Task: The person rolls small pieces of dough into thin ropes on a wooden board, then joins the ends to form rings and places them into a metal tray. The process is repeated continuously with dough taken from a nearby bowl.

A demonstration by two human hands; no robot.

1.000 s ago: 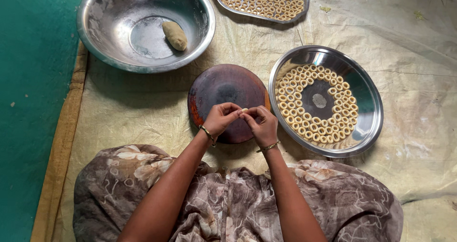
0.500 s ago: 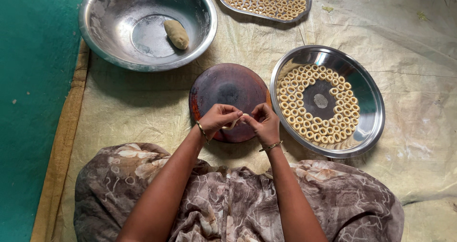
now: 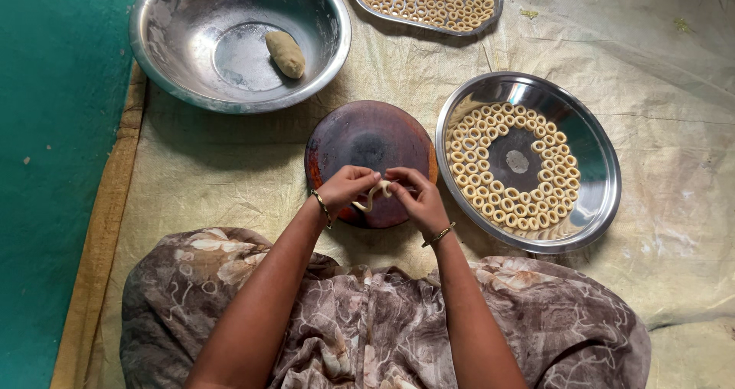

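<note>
Over the round dark board (image 3: 367,140), two hands met: the left hand (image 3: 346,190) and the right hand (image 3: 417,197) each pinched an end of one thin strip of pale dough (image 3: 373,195), which curved between their fingertips just above the near edge of the board. Both hands were closed on that strip, and each wrist wore one thin bangle. Three steel vessels lay on the pale woven mat (image 3: 230,167). One large bowl (image 3: 153,60) stood at the far left and held a single lump of dough (image 3: 285,53) on its flat bottom. One round plate (image 3: 593,205) sat just right of the board, touching or nearly touching it, with small dough rings (image 3: 490,186) set in about three crowded circles around a bare centre; they were too many and too small to count surely. One further tray (image 3: 490,14), cut off by the top edge, was packed with more such rings. Patterned brown cloth (image 3: 367,328) covered the person's lap below, and a green floor (image 3: 53,167) ran along the left.
</note>
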